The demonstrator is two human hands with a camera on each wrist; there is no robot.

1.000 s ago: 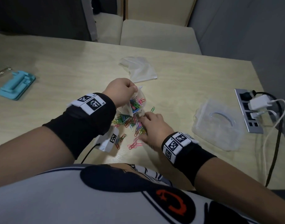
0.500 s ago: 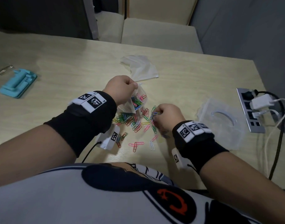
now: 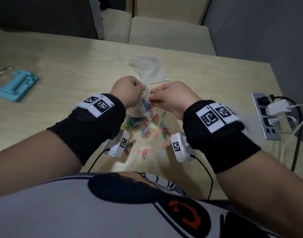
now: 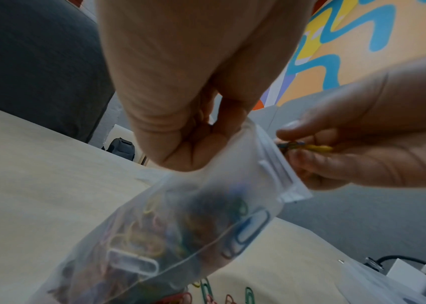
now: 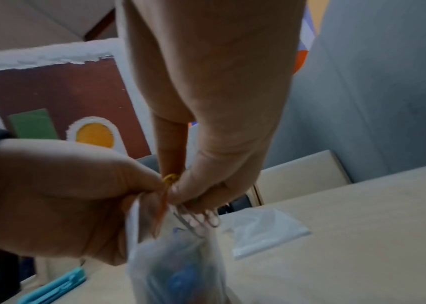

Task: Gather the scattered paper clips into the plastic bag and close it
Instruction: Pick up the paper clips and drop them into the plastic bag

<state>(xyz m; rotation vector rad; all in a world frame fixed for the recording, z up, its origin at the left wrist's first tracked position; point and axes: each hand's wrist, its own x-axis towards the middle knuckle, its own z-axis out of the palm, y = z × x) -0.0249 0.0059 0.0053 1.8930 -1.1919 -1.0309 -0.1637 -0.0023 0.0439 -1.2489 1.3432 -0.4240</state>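
Right hand feeding a few clips into the bag while the left holds it up

Nearest the body, loose paper clips (image 3: 148,129) in mixed colours lie scattered on the table (image 3: 61,69), a couple of pink ones (image 3: 144,152) closest to the edge. Just above that pile, the left hand (image 3: 128,91) has its fingers curled, pinching the top edge of the plastic bag (image 4: 180,226), which hangs off the table with a bunch of clips already inside. The right hand (image 3: 173,98) is right at the bag's mouth, fingertips (image 4: 288,130) pinched on a small bunch of clips (image 4: 308,146), yellow one sticking out. Past the hands there's a second crumpled clear bag (image 3: 150,69), a light blue plastic stand (image 3: 17,86) off to the left and a power strip (image 3: 267,117) with chargers plugged in on the right.
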